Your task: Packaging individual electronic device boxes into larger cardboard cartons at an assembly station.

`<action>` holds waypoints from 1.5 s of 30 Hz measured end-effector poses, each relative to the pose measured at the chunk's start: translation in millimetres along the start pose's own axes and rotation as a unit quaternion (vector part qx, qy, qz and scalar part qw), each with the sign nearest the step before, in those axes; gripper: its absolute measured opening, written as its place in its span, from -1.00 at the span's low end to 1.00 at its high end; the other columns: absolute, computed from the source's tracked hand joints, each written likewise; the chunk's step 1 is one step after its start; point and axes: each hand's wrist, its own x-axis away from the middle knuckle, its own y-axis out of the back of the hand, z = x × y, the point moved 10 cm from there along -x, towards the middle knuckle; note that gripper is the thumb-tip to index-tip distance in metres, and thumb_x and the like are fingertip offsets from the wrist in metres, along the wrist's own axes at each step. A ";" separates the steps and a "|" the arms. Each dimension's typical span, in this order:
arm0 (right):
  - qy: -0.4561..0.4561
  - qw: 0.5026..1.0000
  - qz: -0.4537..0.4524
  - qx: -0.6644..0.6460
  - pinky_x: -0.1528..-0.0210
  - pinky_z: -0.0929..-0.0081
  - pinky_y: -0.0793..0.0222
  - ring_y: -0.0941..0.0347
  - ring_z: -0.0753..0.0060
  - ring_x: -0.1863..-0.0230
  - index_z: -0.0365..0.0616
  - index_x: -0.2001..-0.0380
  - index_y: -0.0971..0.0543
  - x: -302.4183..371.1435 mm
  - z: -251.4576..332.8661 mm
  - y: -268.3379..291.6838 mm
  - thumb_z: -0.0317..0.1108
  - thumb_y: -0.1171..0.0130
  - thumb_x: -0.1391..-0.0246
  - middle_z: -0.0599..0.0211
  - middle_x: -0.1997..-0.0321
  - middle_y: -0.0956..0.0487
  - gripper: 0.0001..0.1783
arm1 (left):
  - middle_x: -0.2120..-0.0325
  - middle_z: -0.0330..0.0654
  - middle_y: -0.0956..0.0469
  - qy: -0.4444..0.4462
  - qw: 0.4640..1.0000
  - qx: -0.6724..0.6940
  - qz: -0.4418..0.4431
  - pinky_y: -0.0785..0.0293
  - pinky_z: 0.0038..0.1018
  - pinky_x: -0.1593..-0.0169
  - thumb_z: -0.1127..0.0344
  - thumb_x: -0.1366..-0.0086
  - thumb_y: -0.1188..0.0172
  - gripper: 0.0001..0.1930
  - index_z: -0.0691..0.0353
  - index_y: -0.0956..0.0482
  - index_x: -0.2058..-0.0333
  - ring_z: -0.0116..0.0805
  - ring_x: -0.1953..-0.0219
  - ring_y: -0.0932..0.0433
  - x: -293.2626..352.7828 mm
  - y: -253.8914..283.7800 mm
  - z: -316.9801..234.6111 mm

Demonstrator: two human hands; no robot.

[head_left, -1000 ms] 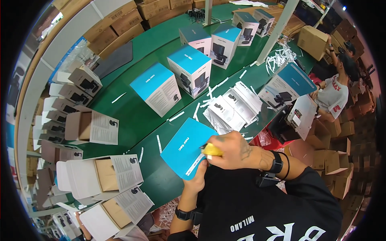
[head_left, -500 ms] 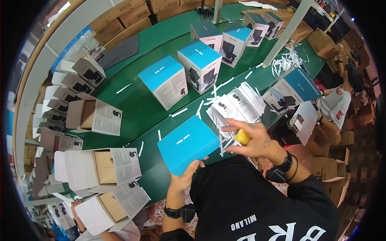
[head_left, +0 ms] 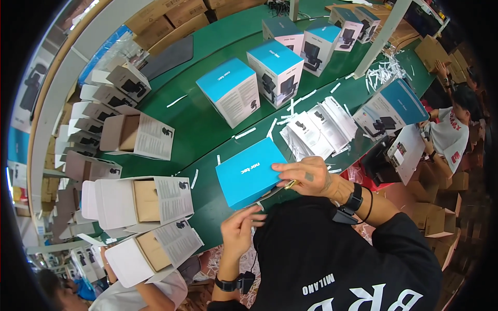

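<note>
A closed blue-topped box rests at the near side of the green table in front of me. My right hand is at its right end, fingertips touching the top edge. A small yellow object is tucked in those fingers; its kind is hard to make out. My left hand is just off the near side of the box, apart from it, with loosely bent, slightly blurred fingers and nothing visible in them. Beyond the right hand lies a stack of white printed leaflets.
Several upright blue-topped boxes stand on the green table. Open white boxes line the left side. Paper strips are scattered and heaped at the far right. A co-worker works at right; another person is at lower left.
My right hand has come down and left onto the box's right end with the yellow object. My left hand has let go of the box's near side. The box has turned slightly.
</note>
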 end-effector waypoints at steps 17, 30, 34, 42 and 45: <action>-0.019 1.000 0.003 -0.019 0.56 0.58 -0.45 -0.57 0.47 0.58 -0.06 0.18 -0.61 5.7 2.8 -10.1 -0.41 -0.51 0.10 0.32 -0.07 -0.71 -0.63 | -0.44 0.22 -0.09 -0.188 0.931 -0.258 -0.175 -0.37 -0.01 -0.34 0.47 -0.12 -0.46 -0.47 0.31 -0.62 -0.11 0.29 -0.42 -0.24 -19.0 30.4 -73.5; -0.015 0.998 0.040 -0.048 0.58 0.57 -0.45 -0.56 0.47 0.58 -0.05 0.08 -0.63 32.4 2.2 -23.5 -0.56 -0.39 0.09 0.37 -0.24 -0.63 -0.57 | -0.46 0.22 -0.10 -0.254 0.867 -0.410 -0.122 -0.04 0.22 -0.44 0.38 -0.24 -0.32 -0.53 0.28 -0.61 -0.15 0.31 -0.44 -0.19 -2.0 26.6 -68.8; 0.030 0.997 0.048 -0.052 0.60 0.54 -0.42 -0.50 0.47 0.63 -0.09 0.06 -0.66 20.4 -6.8 -25.8 -0.59 -0.36 0.13 0.26 -0.22 -0.64 -0.53 | -0.46 0.26 -0.08 -0.210 0.789 -0.575 -0.056 0.05 0.30 -0.44 0.23 -0.23 -0.34 -0.36 0.29 -0.46 -0.27 0.33 -0.46 -0.12 -27.5 -7.1 -96.1; 0.064 0.997 0.045 0.017 0.59 0.53 -0.42 -0.48 0.55 0.63 -0.10 -0.06 -0.66 31.5 21.5 -32.8 -0.48 -0.37 0.01 0.34 -0.28 -0.61 -0.51 | -0.44 0.20 -0.15 -0.179 0.736 -0.653 -0.023 0.09 0.39 -0.41 0.08 -0.14 -0.40 -0.12 0.35 -0.27 -0.36 0.23 -0.50 -0.05 -57.9 -50.8 -86.0; 0.080 0.995 0.051 0.026 0.58 0.50 -0.42 -0.48 0.55 0.63 -0.09 -0.08 -0.67 20.2 24.4 -30.1 -0.46 -0.34 -0.04 0.36 -0.27 -0.61 -0.53 | -0.44 0.22 -0.13 -0.207 0.720 -0.663 -0.005 0.11 0.39 -0.42 0.10 -0.16 -0.37 -0.13 0.44 -0.27 -0.34 0.24 -0.51 -0.03 -58.2 -52.5 -88.6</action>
